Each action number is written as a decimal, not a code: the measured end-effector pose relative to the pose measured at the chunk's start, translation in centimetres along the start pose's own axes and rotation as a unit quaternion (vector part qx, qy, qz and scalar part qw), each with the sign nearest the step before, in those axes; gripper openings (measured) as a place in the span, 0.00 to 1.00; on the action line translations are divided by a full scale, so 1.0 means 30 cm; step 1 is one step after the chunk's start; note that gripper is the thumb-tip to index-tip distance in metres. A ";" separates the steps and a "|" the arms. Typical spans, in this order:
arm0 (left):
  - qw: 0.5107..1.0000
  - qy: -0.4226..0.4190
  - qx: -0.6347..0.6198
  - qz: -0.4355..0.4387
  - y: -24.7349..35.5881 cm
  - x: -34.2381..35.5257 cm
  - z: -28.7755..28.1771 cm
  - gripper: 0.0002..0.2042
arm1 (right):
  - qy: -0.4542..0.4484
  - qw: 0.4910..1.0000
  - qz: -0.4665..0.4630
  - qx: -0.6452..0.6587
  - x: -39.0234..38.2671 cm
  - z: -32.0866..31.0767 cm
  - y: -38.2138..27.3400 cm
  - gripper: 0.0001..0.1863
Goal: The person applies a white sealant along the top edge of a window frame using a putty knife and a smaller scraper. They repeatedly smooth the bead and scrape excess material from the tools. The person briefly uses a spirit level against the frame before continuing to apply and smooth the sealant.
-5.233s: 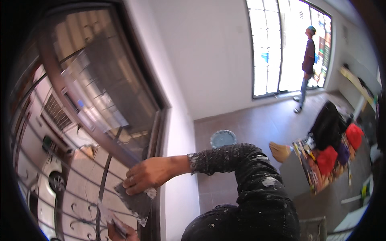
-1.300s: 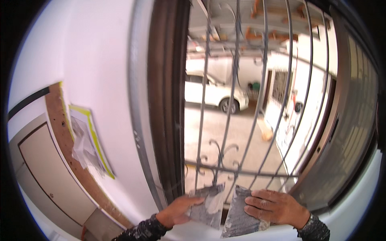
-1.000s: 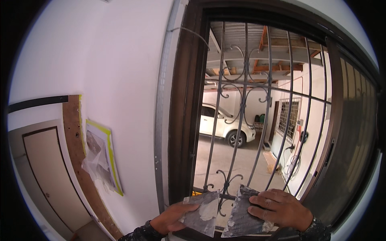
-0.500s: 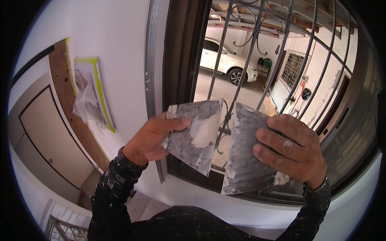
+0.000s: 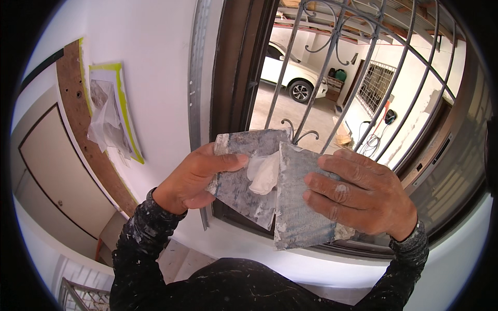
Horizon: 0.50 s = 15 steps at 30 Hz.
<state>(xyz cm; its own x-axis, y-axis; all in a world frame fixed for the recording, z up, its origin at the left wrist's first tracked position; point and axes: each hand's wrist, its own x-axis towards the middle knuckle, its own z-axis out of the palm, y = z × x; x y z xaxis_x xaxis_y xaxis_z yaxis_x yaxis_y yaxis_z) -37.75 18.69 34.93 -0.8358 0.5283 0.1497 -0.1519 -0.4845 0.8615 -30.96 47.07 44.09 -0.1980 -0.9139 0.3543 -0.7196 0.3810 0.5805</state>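
My left hand point(image 5: 188, 173) grips a grey, worn putty knife point(image 5: 241, 192), thumb across its upper face. On that blade lies a lump of white putty point(image 5: 265, 175). In my right hand point(image 5: 365, 197) is a second wide putty knife point(image 5: 301, 207), its face crusted with dried filler and the fingers spread over it. The right blade's straight edge overlaps the left blade, close against the putty. Both blades are held up in front of the window, and the parts of them behind my hands are hidden.
A barred window point(image 5: 337, 67) stands ahead, with a white car point(image 5: 293, 72) beyond it. On the left wall, a panel edged with yellow tape point(image 5: 127, 114) carries a plastic sheet. A door point(image 5: 67, 171) is farther left, above a stair railing point(image 5: 85, 295).
The right putty knife has moved left, closing the gap and overlapping the left blade beside the putty. My left hand stays nearly in place. The view has shifted slightly.
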 end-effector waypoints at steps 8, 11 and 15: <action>0.999 -0.028 0.026 -0.037 0.027 -0.015 -0.066 0.21 | 0.007 0.993 0.045 -0.112 0.042 -0.045 0.025 0.13; 0.997 -0.046 0.020 -0.061 0.020 -0.006 -0.084 0.22 | -0.013 0.995 0.056 -0.086 0.056 -0.045 0.038 0.14; 0.994 -0.018 0.059 -0.090 0.015 0.005 -0.092 0.23 | -0.039 0.996 0.067 -0.038 0.059 -0.021 0.036 0.16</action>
<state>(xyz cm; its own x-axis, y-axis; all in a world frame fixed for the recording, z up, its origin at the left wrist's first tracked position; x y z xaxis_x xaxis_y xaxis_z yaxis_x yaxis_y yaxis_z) -39.41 16.62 34.00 -0.7810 0.6245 0.0028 -0.2327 -0.2951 0.9267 -31.66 45.95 45.81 -0.3411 -0.8614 0.3763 -0.6319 0.5065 0.5866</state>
